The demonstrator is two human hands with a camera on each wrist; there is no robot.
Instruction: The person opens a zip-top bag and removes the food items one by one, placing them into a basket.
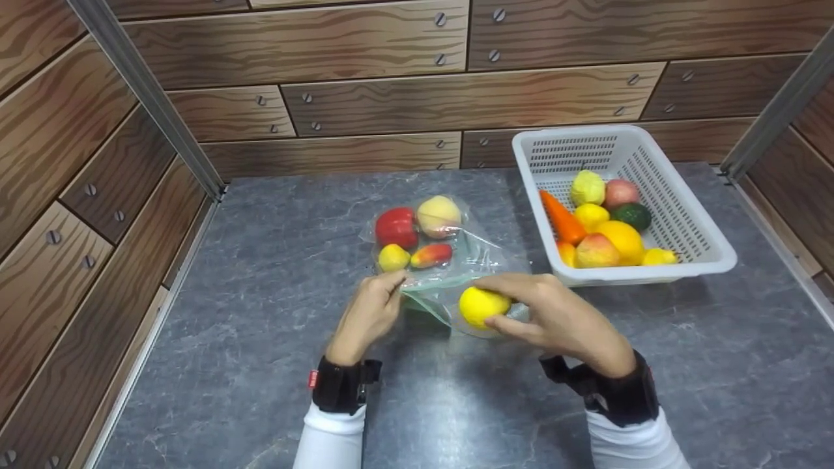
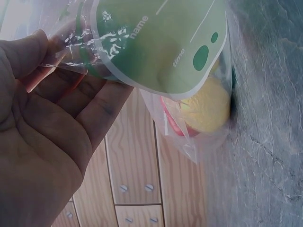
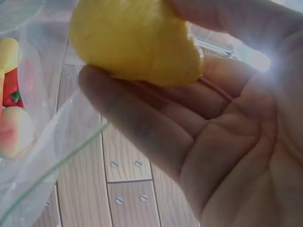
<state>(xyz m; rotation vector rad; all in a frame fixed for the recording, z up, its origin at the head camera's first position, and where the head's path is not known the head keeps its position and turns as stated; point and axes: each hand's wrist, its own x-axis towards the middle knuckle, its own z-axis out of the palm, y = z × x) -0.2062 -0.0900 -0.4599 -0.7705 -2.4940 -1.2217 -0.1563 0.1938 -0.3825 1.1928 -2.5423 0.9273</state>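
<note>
A clear zip bag (image 1: 479, 254) with a pale green opening edge lies on the table; the left wrist view shows its printed green panel (image 2: 165, 52). Inside are a red bell pepper (image 1: 395, 227), a peach (image 1: 439, 216), a small yellow fruit (image 1: 393, 258) and a red-and-yellow fruit (image 1: 432, 255). My left hand (image 1: 369, 312) pinches the left end of the bag's opening between thumb and fingers. In my right hand (image 1: 554, 316) is a lemon (image 1: 482, 306), held between thumb and fingers at the bag's mouth. Beside it in the right wrist view runs the bag's green edge (image 3: 52, 168).
To the right stands a white slotted basket (image 1: 704, 257) holding a carrot (image 1: 561, 218), an orange (image 1: 620, 242), a dark green avocado-like piece (image 1: 631, 216) and several other fruits. Wood-patterned panels (image 1: 365, 104) wall the grey table (image 1: 241, 312) at the back and sides.
</note>
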